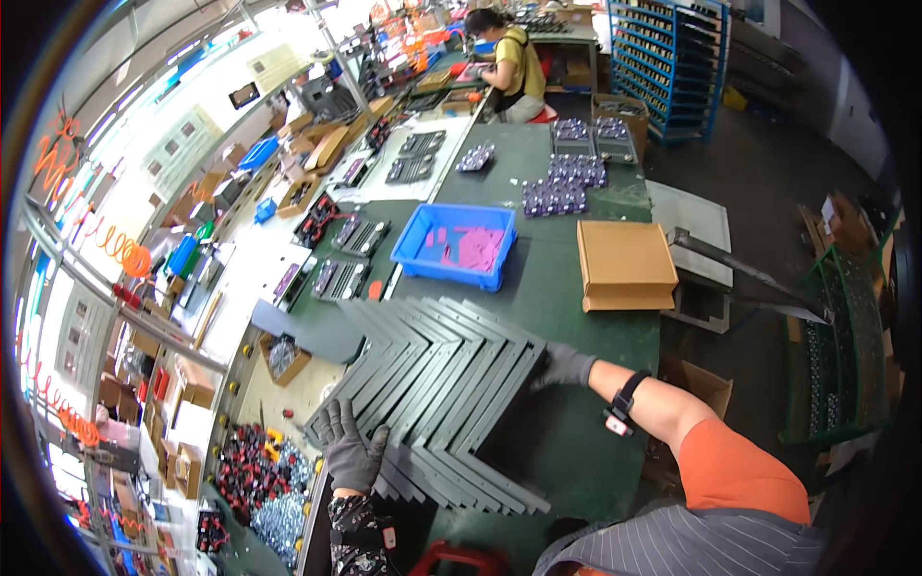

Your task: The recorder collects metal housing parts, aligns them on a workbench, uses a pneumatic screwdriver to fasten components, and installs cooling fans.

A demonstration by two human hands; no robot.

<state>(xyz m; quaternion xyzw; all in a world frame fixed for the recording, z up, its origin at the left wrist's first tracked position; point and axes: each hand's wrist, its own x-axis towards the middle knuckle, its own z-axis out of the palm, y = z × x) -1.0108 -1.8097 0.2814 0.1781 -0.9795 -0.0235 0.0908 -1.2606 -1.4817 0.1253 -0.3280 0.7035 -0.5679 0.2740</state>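
Observation:
A large stack of grey V-shaped metal brackets (432,394), nested in staggered rows, lies on the green table in front of me. My left hand (352,449), in a grey glove, rests on the stack's left end with its fingers stretched out and the thumb apart. At the stack's right edge is my right hand (565,367), also gloved in grey. It touches the bracket ends there, and its fingertips are hidden, so its grip does not show.
Beyond the stack stand a blue bin (451,247) with pink pieces and a closed cardboard box (626,267). Purple parts (567,182) sit farther back. At left lie red-and-black parts and a heap of small metal pieces (280,523). A co-worker (519,72) sits at the far end.

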